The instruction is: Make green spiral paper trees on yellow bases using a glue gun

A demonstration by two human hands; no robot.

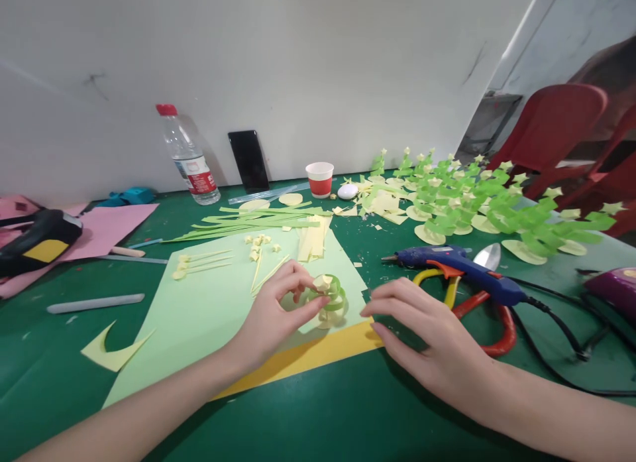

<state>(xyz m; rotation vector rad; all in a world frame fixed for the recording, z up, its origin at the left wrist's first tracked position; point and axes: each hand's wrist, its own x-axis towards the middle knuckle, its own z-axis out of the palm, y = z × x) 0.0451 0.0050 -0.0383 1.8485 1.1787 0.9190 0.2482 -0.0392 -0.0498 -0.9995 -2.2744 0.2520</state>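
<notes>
My left hand (275, 309) pinches a small paper tree (328, 299), a green spiral on a pale round base with a yellow star on top. It stands on a light green paper sheet (209, 309) that lies over a yellow sheet (318, 352). Just to its right, my right hand (427, 336) hovers with fingers stretched out and holds nothing; its fingertips are close to the tree but apart from it. A blue glue gun (462, 266) lies beyond the right hand, resting over scissors with red and yellow handles (491, 323).
Several finished paper trees (477, 203) crowd the back right. Green strips (258, 220), yellow strips (313, 240), a red cup (319, 179), a water bottle (189, 157) and a black phone (248, 160) sit behind. Pink paper (104, 230) and a glue stick (94, 303) lie left. Red chairs (556, 130) stand right.
</notes>
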